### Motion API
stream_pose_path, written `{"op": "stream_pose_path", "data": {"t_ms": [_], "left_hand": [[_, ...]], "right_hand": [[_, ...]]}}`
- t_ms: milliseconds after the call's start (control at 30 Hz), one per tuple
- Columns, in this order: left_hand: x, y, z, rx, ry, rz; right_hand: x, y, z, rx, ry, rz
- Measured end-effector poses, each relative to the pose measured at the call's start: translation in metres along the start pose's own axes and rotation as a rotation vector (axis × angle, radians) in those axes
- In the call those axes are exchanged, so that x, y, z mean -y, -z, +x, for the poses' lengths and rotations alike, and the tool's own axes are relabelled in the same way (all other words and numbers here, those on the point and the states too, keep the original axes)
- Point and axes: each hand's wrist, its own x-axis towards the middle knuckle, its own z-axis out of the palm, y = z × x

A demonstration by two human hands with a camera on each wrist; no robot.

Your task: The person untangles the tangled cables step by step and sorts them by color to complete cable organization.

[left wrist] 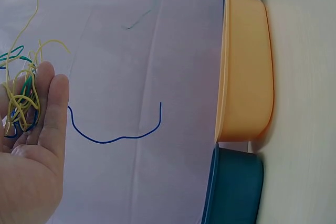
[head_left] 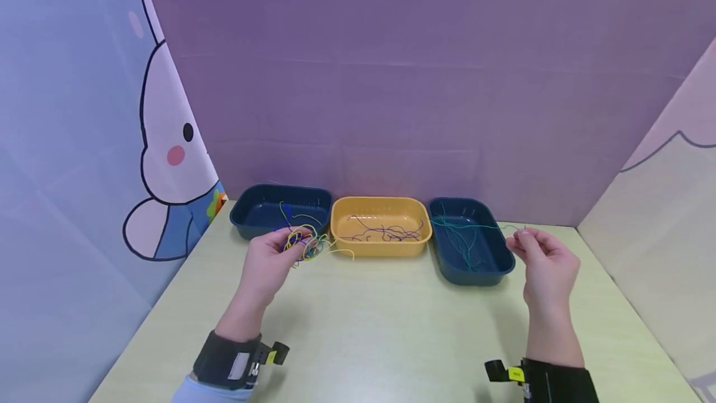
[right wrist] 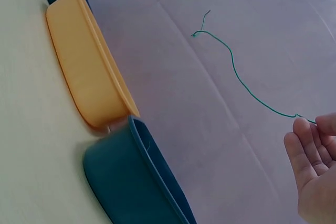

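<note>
My left hand (head_left: 271, 263) grips a tangled bundle of thin wires (head_left: 302, 242), mostly yellow with some blue and green, in front of the left dark blue bin. In the left wrist view the bundle (left wrist: 23, 95) lies against the fingers, and one blue wire (left wrist: 118, 138) hangs out past them. Between thumb and fingertips my right hand (head_left: 547, 266) pinches one end of a green wire (right wrist: 239, 77). That wire stretches leftward in the air above the right dark blue bin (head_left: 472, 277), its far end bent.
Several purple-blue wires (head_left: 391, 232) lie in the yellow bin (head_left: 380, 249) at the centre. Green wires (head_left: 461, 241) lie in the right bin. The left dark blue bin (head_left: 252, 198) stands beside the yellow one. Behind the pale table (head_left: 380, 328) hangs a purple cloth (head_left: 391, 79).
</note>
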Motion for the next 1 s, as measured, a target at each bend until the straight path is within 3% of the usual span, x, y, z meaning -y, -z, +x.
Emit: {"op": "stream_pose_path", "data": {"t_ms": [233,400,633,767,1000], "left_hand": [[0.001,-0.002,0.000,0.017,-0.008,0.003],[0.002,-0.003,0.000,0.017,-0.007,0.002],[0.001,-0.005,-0.001,0.023,0.008,-0.001],[0.001,-0.005,-0.002,0.024,0.011,-0.004],[0.003,-0.006,0.000,0.029,-0.003,-0.046]], "right_hand": [[-0.009,0.003,0.025,-0.059,0.001,-0.116],[-0.015,0.007,0.038,-0.093,0.022,-0.260],[-0.035,0.012,0.053,-0.087,0.087,-0.591],[-0.045,0.012,0.053,-0.009,0.048,-0.798],[-0.054,0.008,0.048,0.317,-0.012,-1.040]]}}
